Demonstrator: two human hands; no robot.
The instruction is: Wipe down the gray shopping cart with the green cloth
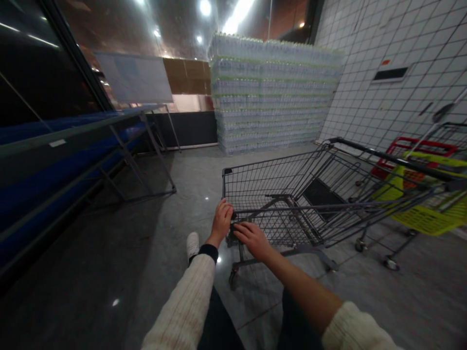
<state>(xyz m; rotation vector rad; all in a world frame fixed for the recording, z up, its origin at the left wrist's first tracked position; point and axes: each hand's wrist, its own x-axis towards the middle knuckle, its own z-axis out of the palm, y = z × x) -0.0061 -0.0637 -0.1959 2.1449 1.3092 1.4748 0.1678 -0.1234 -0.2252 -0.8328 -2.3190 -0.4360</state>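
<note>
A grey wire shopping cart stands in front of me, its front end towards me and its handle away to the right. My left hand is closed around the cart's front corner, the fingers over the rim. Just beside it, my right hand grips the same corner slightly lower, its fingers curled over the wire side. The thumbs are mostly hidden. Nothing lies in the part of the basket that I can see.
Shrink-wrapped water bottles are stacked high at the back. A long metal-framed table with blue beneath runs along the left. Right of the cart stand a yellow-green basket trolley and a red one, near a tiled wall.
</note>
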